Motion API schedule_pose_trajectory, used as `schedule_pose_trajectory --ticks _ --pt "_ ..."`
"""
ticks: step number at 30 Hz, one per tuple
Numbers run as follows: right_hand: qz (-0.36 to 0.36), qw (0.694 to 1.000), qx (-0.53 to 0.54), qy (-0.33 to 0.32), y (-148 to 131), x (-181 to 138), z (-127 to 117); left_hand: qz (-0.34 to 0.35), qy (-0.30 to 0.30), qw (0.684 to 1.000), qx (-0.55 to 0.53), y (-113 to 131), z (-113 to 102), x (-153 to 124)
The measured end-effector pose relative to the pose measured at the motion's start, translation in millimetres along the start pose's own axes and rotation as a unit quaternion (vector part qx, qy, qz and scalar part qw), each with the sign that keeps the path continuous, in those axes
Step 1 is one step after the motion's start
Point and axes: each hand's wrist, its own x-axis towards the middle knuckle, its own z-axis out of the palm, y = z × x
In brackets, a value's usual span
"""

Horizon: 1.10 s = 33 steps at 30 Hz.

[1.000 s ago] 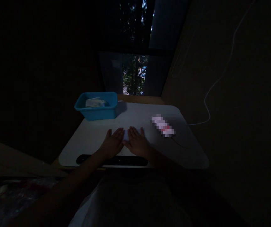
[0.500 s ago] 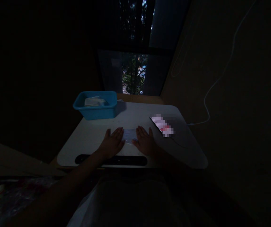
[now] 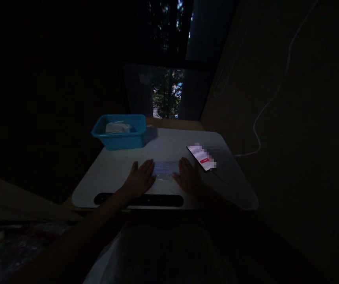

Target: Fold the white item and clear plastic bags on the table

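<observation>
The room is very dark. On a small white table [image 3: 234, 189], my left hand [image 3: 139, 180] lies flat with fingers stretched out, pressing the left end of a thin pale sheet [image 3: 165, 170], perhaps clear plastic. My right hand [image 3: 188, 177] also lies flat, fingers out, on the sheet's right end. The sheet shows between the two hands.
A blue plastic tub [image 3: 118, 132] holding something pale stands at the table's back left. A lit phone [image 3: 201, 157] lies just right of my right hand, with a white cable [image 3: 258, 118] running up the wall. A dark slot [image 3: 138, 200] runs along the near edge. A window is beyond.
My right hand has slid to the right along the sheet, away from my left hand, uncovering more of the sheet between them. My left hand has stayed in place.
</observation>
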Motion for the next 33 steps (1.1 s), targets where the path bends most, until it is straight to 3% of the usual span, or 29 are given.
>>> schedule_pose_trajectory --ticks 8,13,24,29,33 --pt "0.01 1.0 -0.007 -0.009 14.2 10.0 -12.0 -0.003 -0.003 1.0 -0.007 -0.2 0.6 0.6" --pt "-0.048 0.994 0.043 -0.086 15.8 34.6 -29.8 -0.003 -0.005 1.0 -0.011 0.3 -1.3 0.6" --pt "-0.021 0.976 0.066 -0.206 16.2 76.1 -33.5 -0.006 -0.008 1.0 -0.025 0.5 -4.0 0.1" --pt "0.008 0.963 0.218 -0.16 22.4 78.6 -29.4 -0.013 0.016 0.996 -0.082 -2.7 -2.2 -0.6" --pt "-0.005 0.933 0.341 -0.11 21.8 79.6 -32.6 -0.068 0.067 0.965 -0.244 -12.8 -1.5 1.1"
